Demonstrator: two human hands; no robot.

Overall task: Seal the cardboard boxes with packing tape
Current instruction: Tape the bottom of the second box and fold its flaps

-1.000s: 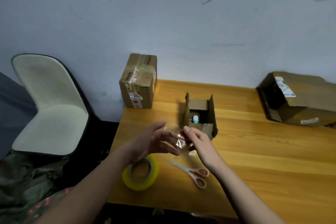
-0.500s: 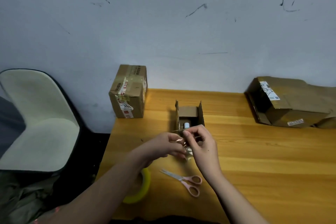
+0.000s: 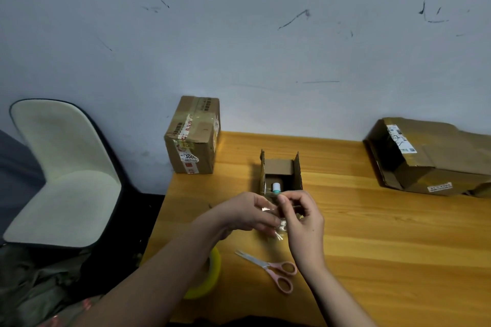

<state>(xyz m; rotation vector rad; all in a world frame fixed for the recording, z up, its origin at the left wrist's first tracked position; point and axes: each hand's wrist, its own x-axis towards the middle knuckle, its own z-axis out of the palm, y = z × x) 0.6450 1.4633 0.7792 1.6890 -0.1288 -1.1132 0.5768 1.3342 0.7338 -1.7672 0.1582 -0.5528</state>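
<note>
A small open cardboard box (image 3: 281, 168) stands mid-table with its side flaps up and a white, teal-capped bottle (image 3: 276, 187) inside. Just in front of it my left hand (image 3: 248, 214) and my right hand (image 3: 303, 223) meet, both pinching a crumpled strip of clear tape (image 3: 279, 227) between the fingertips. The yellow tape roll (image 3: 212, 276) lies at the table's near left edge, partly hidden under my left forearm.
Pink-handled scissors (image 3: 276, 272) lie on the wooden table (image 3: 385, 247) below my hands. A taped cardboard box (image 3: 192, 138) stands at the back left corner, a larger flattened box (image 3: 430, 156) at the back right. A pale chair (image 3: 61, 175) stands left of the table.
My hands have come together and closed on the tape strip. The view has tilted up and shifted, showing more wall.
</note>
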